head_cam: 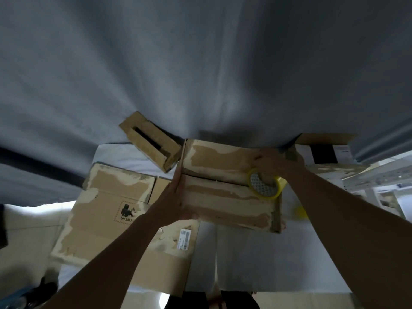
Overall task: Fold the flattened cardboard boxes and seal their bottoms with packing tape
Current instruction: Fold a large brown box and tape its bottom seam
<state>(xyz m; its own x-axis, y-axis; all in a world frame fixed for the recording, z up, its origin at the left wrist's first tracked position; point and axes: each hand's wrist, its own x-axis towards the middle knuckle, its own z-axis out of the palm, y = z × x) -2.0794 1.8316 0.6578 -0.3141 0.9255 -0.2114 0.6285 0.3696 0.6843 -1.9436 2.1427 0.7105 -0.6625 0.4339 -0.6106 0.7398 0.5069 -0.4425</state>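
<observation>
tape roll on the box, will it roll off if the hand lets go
Probably it could: the tape roll is round and stands on edge on the box, steadied only by the right hand. It looks light, with a hollow core, so a small nudge would likely move it. Laid flat, it should stay put.

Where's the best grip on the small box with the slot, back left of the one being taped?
Probably across the small box's two long sides, coming from above. It lies flat and skewed on the table, its long edges exposed, while the right end sits close to the box being taped, so an end-on grip looks cramped.
</observation>
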